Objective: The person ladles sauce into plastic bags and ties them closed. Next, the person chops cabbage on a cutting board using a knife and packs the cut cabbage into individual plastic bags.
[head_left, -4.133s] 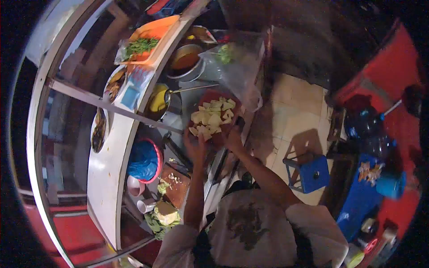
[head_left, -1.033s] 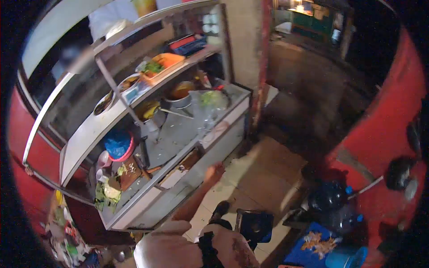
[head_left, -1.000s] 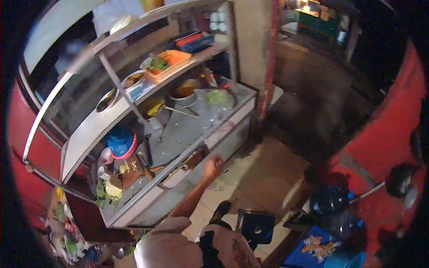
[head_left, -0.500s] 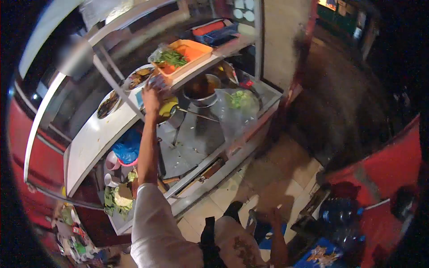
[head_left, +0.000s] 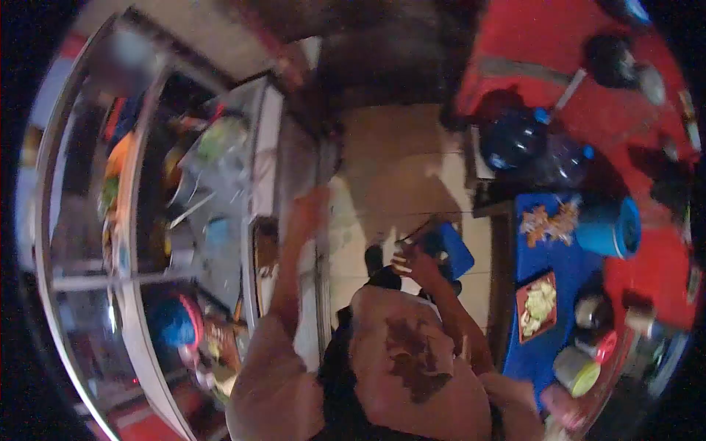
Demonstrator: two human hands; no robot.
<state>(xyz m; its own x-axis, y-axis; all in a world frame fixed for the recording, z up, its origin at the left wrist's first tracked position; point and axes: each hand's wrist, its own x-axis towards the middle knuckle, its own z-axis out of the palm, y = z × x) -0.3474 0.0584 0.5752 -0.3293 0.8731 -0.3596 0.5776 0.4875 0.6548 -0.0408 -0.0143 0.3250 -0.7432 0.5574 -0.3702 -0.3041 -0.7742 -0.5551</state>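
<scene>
Food stall or small kitchen; glass-fronted cabinet [head_left: 136,287]; chopped food on red tray [head_left: 521,298]; blue table [head_left: 526,367]

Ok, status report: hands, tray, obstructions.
Left hand blurred, grip unclear. Right hand open by blue stool. Red tray, pale pieces aboard, on blue table. Stool possibly in the way.

The left arm [head_left: 288,279] extends forward, the left hand [head_left: 310,209] blurred; the right arm [head_left: 460,320] angles inward, the right hand [head_left: 416,266] with fingers parted.
</scene>
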